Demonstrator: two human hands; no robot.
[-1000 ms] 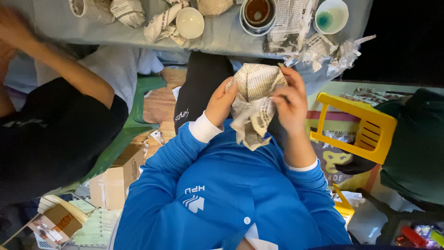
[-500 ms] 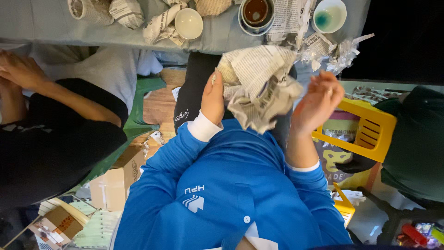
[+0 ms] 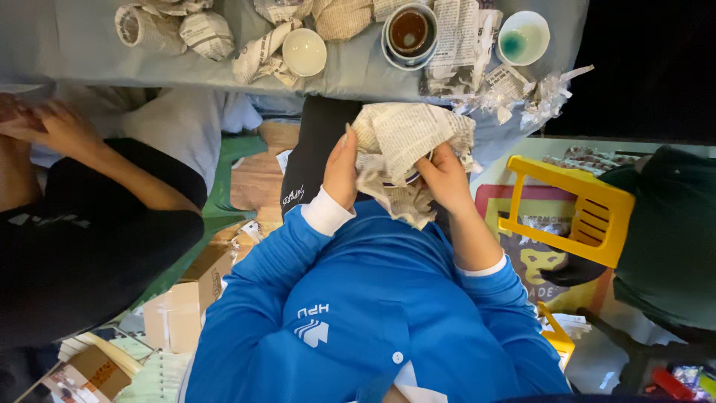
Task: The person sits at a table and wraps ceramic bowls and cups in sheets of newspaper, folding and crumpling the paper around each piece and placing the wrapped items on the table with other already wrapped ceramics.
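Both my hands hold a bundle of crumpled newspaper [image 3: 406,145] above my lap, in front of my blue jacket. My left hand [image 3: 341,168] presses flat against its left side. My right hand [image 3: 445,177] grips it from below on the right, fingers curled into the paper. A rim of some round object shows inside the paper near my right hand; what it is I cannot tell.
The grey table [image 3: 89,63] ahead carries paper-wrapped bundles [image 3: 164,28], a cream bowl [image 3: 304,51], a dark cup on a saucer [image 3: 409,33] and a teal-lined bowl [image 3: 523,37]. Another person's arm [image 3: 112,168] lies at left. A yellow plastic stool [image 3: 574,213] stands at right, cardboard boxes [image 3: 183,310] lower left.
My right hand, raised off the paper half a second ago, has come back down and gripped the bundle. The bundle has been drawn tighter between both hands. The neighbour's hand shifted left.
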